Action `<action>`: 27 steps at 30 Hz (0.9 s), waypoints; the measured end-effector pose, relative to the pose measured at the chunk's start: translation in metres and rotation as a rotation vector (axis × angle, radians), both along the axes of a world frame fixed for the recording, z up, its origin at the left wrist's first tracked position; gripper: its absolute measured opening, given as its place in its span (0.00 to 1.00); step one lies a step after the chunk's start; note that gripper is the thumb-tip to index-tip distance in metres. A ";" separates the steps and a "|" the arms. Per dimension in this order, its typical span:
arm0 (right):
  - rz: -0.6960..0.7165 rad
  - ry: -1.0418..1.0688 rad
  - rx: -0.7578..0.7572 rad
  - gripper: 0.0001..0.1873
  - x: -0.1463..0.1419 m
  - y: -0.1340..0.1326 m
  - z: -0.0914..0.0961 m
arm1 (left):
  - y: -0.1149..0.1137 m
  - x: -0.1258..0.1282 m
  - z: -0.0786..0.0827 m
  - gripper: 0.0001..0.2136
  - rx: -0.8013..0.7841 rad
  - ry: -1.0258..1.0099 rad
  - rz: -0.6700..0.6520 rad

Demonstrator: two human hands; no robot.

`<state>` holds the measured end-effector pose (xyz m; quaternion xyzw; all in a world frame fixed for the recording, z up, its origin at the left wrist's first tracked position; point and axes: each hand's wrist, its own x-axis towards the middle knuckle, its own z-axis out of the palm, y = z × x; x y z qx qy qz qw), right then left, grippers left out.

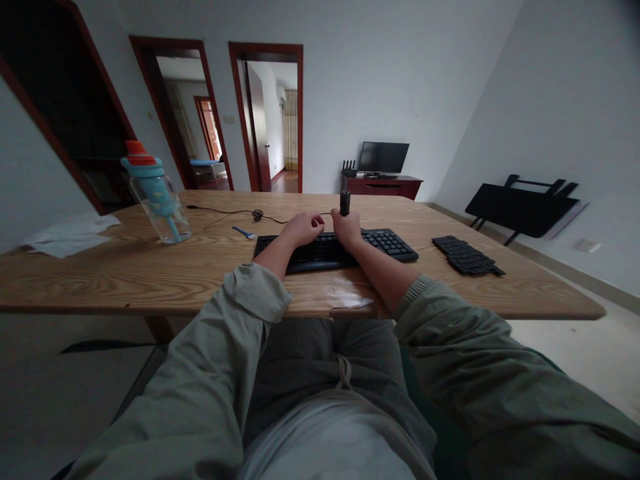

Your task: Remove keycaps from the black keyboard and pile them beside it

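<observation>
A black keyboard (320,252) lies near the table's front edge, its number pad on the right side. My right hand (346,227) is wrapped around an upright black-handled tool (345,202) above the keyboard; the tool's lower end is hidden by the hand. Over the left half of the keys, my left hand (303,229) is closed with curled fingers, and whatever it may hold is hidden. Black keycaps (467,255) lie in close rows to the right of the keyboard. A small blue-handled brush (244,233) rests to the left.
A clear bottle with an orange and blue lid (159,200) stands on the wooden table (200,280) at left, beside white papers (70,235). A black cable (257,215) runs behind the keyboard. A folded black table (523,208) leans at the right wall.
</observation>
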<state>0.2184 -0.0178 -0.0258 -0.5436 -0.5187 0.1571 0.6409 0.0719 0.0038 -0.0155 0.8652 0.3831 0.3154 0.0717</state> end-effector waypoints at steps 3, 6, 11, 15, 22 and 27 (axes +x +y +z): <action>0.010 -0.045 0.013 0.16 -0.001 -0.002 0.001 | -0.001 0.000 0.001 0.10 -0.002 0.014 0.013; 0.026 -0.075 0.035 0.17 -0.002 -0.003 0.000 | -0.002 0.000 0.001 0.10 -0.016 0.039 0.026; 0.069 -0.126 0.062 0.17 -0.002 -0.007 0.000 | -0.001 0.000 0.001 0.11 -0.011 0.047 0.031; 0.150 -0.256 0.081 0.16 -0.004 -0.012 -0.001 | 0.000 0.000 0.001 0.11 0.022 0.071 0.021; 0.075 -0.151 0.075 0.17 0.000 -0.010 0.002 | 0.000 0.000 0.000 0.11 0.011 0.043 0.020; 0.039 0.293 0.033 0.14 0.013 -0.005 0.009 | -0.001 -0.001 -0.001 0.12 -0.010 0.017 0.024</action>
